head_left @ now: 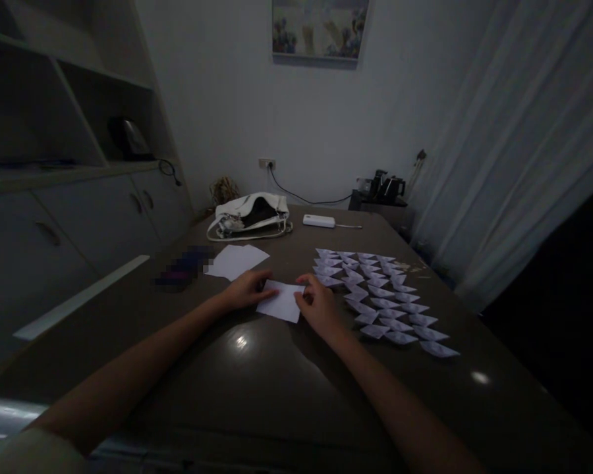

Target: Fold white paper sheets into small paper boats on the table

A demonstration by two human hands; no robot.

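A small white sheet of paper (282, 304) is held between my two hands, just above or on the dark table. My left hand (250, 289) grips its left edge, thumb on top and fingers behind. At the upper right edge, my right hand (320, 306) pinches the paper between thumb and curled fingers. To the right, several folded paper boats (385, 303) stand in rows on the table. Beyond my left hand lie loose white sheets (234, 261), overlapping one another.
A white handbag (251, 214) sits on the far part of the brown table (257, 388). Beside it lies a white power bank (319, 221) with a short cable. A blurred dark item (184, 268) is left of the sheets. Cabinets line the left; a curtain hangs right.
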